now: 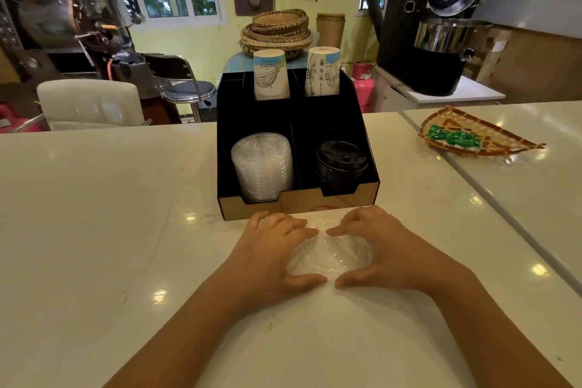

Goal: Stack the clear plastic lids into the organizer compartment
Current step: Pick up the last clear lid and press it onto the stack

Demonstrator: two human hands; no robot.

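Note:
A small pile of clear plastic lids (330,257) lies on the white counter just in front of the black organizer (252,116). My left hand (271,249) cups the pile from the left and my right hand (384,246) from the right, fingers curled around its rim. The organizer's front left compartment holds a tall stack of clear lids (263,165). Its front right compartment holds black lids (341,164).
Two stacks of printed paper cups (271,74) stand upside down in the organizer's rear compartments. A woven tray (472,135) with green packets sits on the counter at the right. A seam runs across the counter (94,198) on the right side.

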